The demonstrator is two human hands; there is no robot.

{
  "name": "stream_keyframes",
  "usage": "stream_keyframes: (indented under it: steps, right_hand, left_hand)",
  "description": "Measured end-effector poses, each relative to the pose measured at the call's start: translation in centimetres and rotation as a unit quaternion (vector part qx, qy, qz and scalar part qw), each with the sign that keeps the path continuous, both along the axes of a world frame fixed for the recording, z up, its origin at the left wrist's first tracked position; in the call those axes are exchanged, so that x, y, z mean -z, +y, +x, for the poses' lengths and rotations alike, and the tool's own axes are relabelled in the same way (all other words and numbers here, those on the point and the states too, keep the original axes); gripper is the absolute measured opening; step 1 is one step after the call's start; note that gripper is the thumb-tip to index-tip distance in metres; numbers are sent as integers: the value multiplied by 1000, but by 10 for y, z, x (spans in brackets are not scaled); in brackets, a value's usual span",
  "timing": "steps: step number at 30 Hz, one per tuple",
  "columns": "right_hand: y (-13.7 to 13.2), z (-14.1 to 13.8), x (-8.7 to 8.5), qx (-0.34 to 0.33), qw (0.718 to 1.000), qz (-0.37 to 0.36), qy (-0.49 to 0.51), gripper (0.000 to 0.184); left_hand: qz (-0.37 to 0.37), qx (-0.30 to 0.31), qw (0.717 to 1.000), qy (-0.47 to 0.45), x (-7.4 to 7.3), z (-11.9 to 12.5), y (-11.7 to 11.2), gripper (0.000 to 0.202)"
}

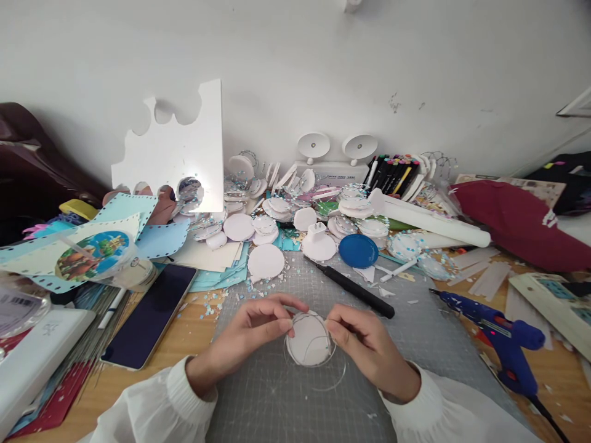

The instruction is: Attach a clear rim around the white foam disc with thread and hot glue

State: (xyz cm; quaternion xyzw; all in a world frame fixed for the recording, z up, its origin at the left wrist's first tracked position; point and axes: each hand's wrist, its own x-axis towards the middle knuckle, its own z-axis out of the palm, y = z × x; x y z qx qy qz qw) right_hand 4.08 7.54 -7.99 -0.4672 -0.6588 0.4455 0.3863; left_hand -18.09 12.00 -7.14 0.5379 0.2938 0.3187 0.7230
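Note:
A white round disc (308, 340) is held just above the grey cutting mat (272, 394), between my two hands. Thin silvery wire (344, 369) loops around its edge and across its face, with a loose curl hanging to the lower right. At the disc's upper left, my left hand (263, 329) pinches the rim and wire between thumb and forefinger. My right hand (357, 338) has its fingertips closed on the wire at the right edge. Beyond the hands, a black pen-shaped tool (355, 290) lies on the mat near a blue round lid (358, 251).
Several white discs (266, 263) and wire-wrapped pieces pile up at the back. A blue glue gun (498, 335) with its cord lies at right. On the left are a dark phone (150, 317) and a lidded cup (104, 258). A cut-out white board (180, 147) leans against the wall.

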Motion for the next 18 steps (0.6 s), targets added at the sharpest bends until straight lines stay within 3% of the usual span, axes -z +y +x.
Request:
stream_keyframes:
  steps: [11, 18]
  right_hand:
    - [-1, -2, -1, 22, 999, 16, 19, 37]
    - [-3, -2, 8, 26, 999, -8, 38, 37]
  left_hand:
    - [-22, 8, 999, -28, 4, 0, -1, 16]
    - [-11, 10, 1000, -20, 3, 1, -1, 16]
